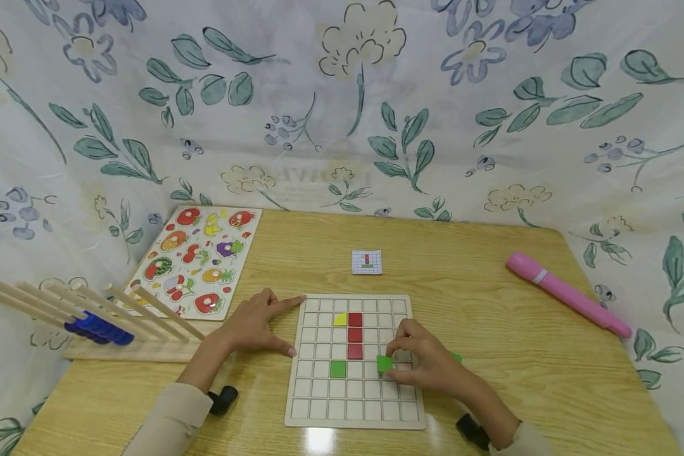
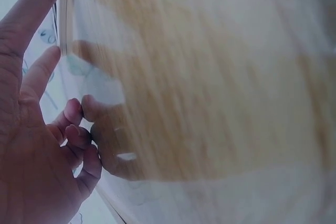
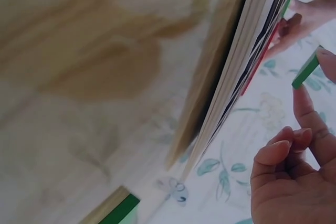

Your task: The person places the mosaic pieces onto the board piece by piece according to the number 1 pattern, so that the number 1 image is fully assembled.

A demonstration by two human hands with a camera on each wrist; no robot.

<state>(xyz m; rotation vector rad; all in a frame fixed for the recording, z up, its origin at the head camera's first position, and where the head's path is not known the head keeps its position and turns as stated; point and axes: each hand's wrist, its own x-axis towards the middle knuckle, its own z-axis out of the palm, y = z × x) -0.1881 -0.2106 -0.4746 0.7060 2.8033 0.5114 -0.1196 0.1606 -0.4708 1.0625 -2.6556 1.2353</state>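
A white grid board (image 1: 354,405) lies on the wooden table. On it sit a yellow quarter-round tile (image 1: 339,319), three red square tiles (image 1: 355,335) in a column, and a green square tile (image 1: 337,368). My right hand (image 1: 418,362) pinches another green tile (image 1: 384,363) just over the board's right part; the right wrist view shows that tile (image 3: 306,68) held between fingertips. My left hand (image 1: 254,326) rests flat on the table, its index finger and thumb touching the board's left edge. In the left wrist view my left hand (image 2: 39,145) lies against the table.
A small pattern card (image 1: 367,262) lies behind the board. A fruit peg puzzle (image 1: 196,261) sits at the back left, a wooden rod rack with blue rings (image 1: 99,329) at the left. A pink pen-like case (image 1: 567,293) lies at the right. Another green piece (image 3: 119,211) lies by my right hand.
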